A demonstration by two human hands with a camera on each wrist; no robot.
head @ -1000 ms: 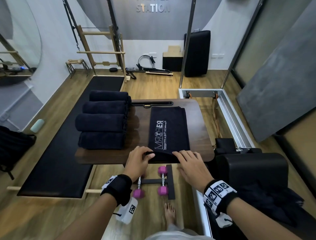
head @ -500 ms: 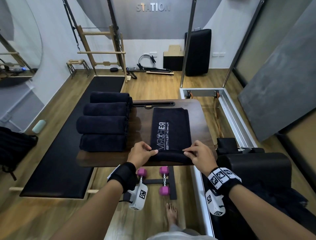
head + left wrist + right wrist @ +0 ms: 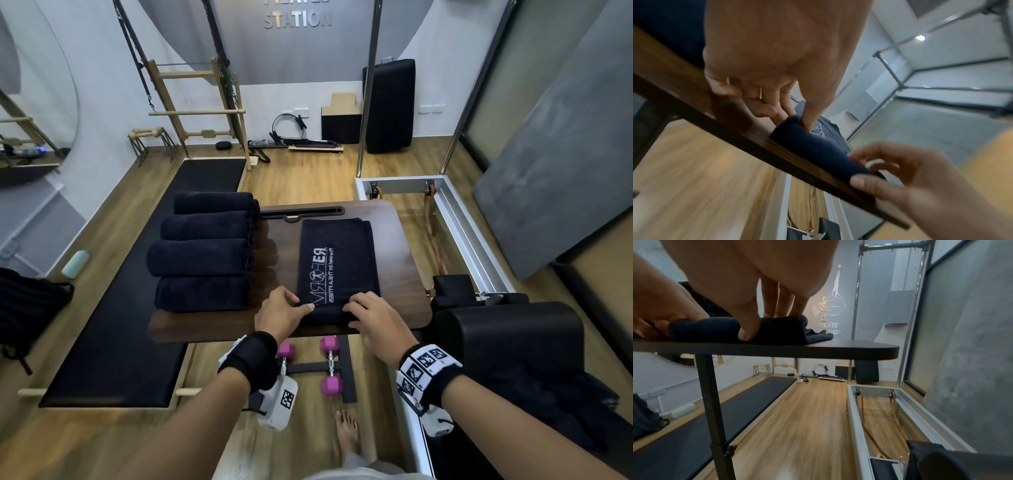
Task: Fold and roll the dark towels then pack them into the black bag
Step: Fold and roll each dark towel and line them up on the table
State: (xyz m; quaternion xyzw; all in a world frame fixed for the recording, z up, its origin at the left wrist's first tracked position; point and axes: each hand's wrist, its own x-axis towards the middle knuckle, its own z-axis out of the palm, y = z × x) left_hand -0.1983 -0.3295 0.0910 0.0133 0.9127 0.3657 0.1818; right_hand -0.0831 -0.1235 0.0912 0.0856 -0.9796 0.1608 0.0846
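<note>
A folded dark towel [image 3: 337, 260] with white lettering lies lengthwise on the wooden table [image 3: 404, 267]. Its near end is turned up into a short roll [image 3: 813, 146], which also shows in the right wrist view [image 3: 777, 331]. My left hand [image 3: 284, 311] holds the roll's left end, thumb on top. My right hand [image 3: 373, 318] grips the right end, fingers over the top and thumb [image 3: 748, 331] against the front. Several rolled dark towels [image 3: 202, 257] lie side by side on the table's left part. The black bag [image 3: 27, 308] sits on the floor at the far left.
Pink dumbbells [image 3: 330, 363] rest on a rack under the table's near edge. A black padded block [image 3: 507, 335] stands close on the right, with a metal reformer frame [image 3: 455, 219] behind it. A long black mat [image 3: 137, 325] lies left of the table.
Both hands have gone from lying on the towel's near edge to pinching it and turning it over away from me, so a small roll now stands there.
</note>
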